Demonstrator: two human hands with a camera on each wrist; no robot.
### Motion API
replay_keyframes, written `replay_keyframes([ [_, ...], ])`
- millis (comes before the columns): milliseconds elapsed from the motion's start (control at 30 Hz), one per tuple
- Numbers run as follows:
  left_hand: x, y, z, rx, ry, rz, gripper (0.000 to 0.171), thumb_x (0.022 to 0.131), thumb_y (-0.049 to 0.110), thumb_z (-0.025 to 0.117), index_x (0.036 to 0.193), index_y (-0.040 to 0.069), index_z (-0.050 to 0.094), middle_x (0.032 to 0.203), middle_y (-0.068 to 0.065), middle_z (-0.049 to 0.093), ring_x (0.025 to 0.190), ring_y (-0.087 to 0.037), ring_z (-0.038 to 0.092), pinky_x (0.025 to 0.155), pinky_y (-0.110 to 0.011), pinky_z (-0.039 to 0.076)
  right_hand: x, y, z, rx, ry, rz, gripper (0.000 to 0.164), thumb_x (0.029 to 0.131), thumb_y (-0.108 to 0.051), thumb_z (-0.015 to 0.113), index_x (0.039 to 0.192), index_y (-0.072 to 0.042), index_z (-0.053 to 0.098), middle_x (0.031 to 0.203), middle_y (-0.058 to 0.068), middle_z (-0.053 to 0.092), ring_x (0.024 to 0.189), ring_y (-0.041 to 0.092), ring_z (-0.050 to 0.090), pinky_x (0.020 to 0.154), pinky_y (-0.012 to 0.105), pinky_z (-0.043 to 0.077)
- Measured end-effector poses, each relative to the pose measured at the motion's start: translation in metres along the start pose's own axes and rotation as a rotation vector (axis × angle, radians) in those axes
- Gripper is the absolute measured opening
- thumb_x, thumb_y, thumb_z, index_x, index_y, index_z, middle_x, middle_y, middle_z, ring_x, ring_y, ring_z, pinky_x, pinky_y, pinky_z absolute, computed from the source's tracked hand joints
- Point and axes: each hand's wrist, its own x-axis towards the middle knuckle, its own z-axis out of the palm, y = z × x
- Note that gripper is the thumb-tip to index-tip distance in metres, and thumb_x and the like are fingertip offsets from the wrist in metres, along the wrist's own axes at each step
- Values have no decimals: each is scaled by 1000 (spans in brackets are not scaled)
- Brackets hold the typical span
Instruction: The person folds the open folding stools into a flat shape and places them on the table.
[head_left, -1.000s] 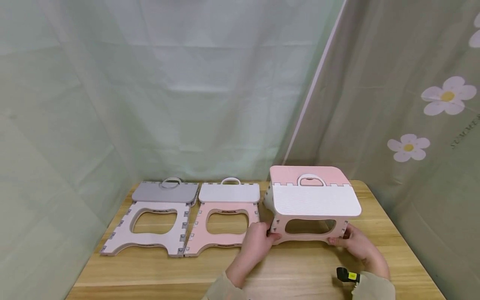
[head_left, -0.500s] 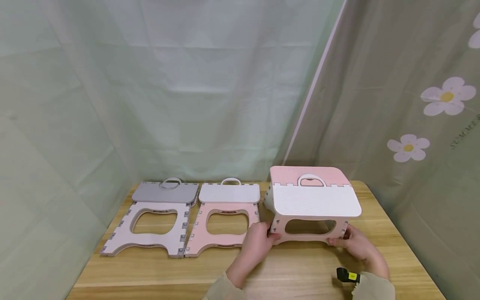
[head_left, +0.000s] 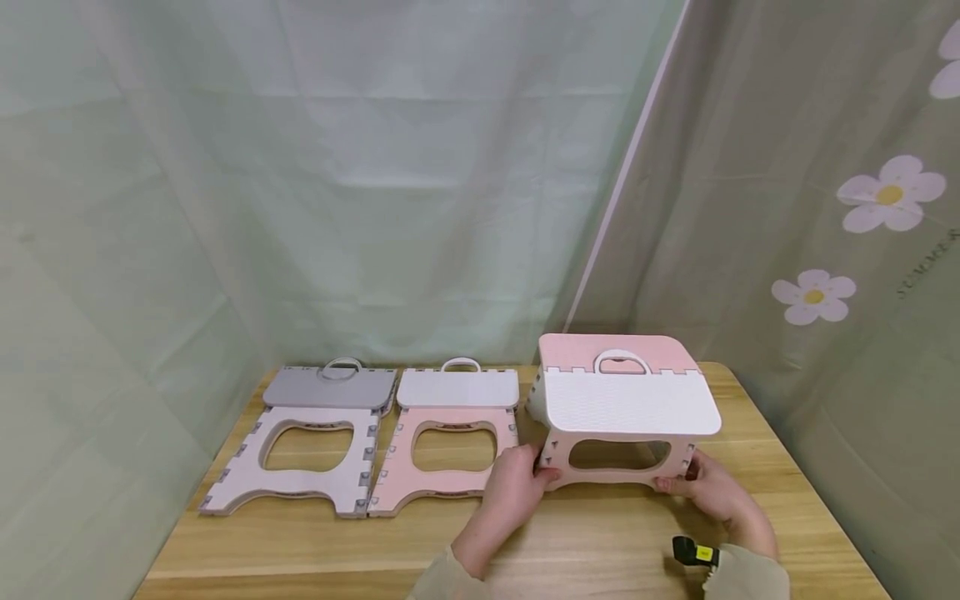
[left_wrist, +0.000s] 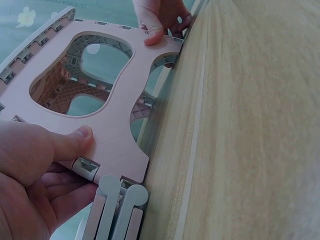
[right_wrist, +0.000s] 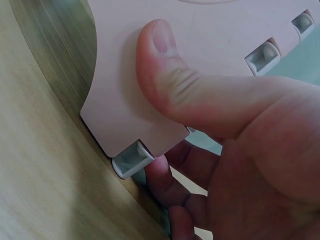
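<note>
An unfolded step stool (head_left: 630,404), its top half pink and half white with a white handle, stands at the right of the table. My left hand (head_left: 516,483) grips its near left leg, thumb on the pink front panel and fingers behind the edge, as the left wrist view shows. My right hand (head_left: 708,486) holds the near right leg the same way; in the right wrist view its thumb (right_wrist: 165,75) lies flat on the pink panel. Beside the left hand lies a folded pink and white stool (head_left: 450,483), and left of that a folded grey and white stool (head_left: 315,479).
The wooden table (head_left: 300,554) runs up to a pale curtain (head_left: 420,208) at the back. A darker curtain (head_left: 712,208) with printed flowers hangs along the right side. A black strap end with a yellow tag (head_left: 693,552) sticks out at the right cuff.
The head view has shifted very slightly. Both hands keep the same hold on the unfolded stool, and the stools stay where they were.
</note>
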Motion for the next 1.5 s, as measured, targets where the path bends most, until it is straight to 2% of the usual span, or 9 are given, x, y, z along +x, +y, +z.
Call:
replay_keyframes([
  [367, 1, -1, 1, -21, -11, 2, 18, 91, 22, 87, 93, 8, 75, 84, -2, 75, 74, -7, 63, 65, -29, 52, -2, 0, -1, 5, -11, -4, 73, 96, -20, 83, 151, 9, 45, 139, 23, 61, 121, 34, 54, 99, 46, 42],
  [767, 1, -2, 1, -6, -1, 22, 19, 91, 23, 87, 94, 8, 75, 84, -2, 75, 74, -8, 64, 64, -29, 52, -2, 2, -1, 16, -21, -10, 73, 97, -20, 82, 153, 7, 42, 143, 26, 58, 126, 38, 52, 108, 60, 38],
  [967, 1, -3, 2, -15, 5, 23, 19, 91, 22, 87, 91, 9, 74, 81, -1, 73, 69, -7, 58, 61, -28, 49, -3, 1, -1, -6, -24, -10, 71, 98, -20, 81, 151, 7, 44, 143, 26, 59, 126, 39, 52, 110, 65, 36],
  [1300, 0, -2, 0, -23, -6, 10, 19, 91, 22, 87, 91, 8, 74, 81, -1, 72, 68, -6, 55, 61, -27, 48, -4, 0, 0, 11, -26, -13, 72, 97, -20, 82, 152, 7, 44, 143, 25, 58, 126, 39, 52, 110, 64, 36],
  [1500, 1, -2, 0, -8, -2, 19, 20, 91, 22, 87, 88, 10, 72, 77, 1, 69, 66, -6, 53, 59, -27, 47, -4, 0, 0, -36, -18, -22, 72, 95, -24, 84, 150, 5, 47, 141, 24, 60, 124, 39, 53, 110, 66, 36],
])
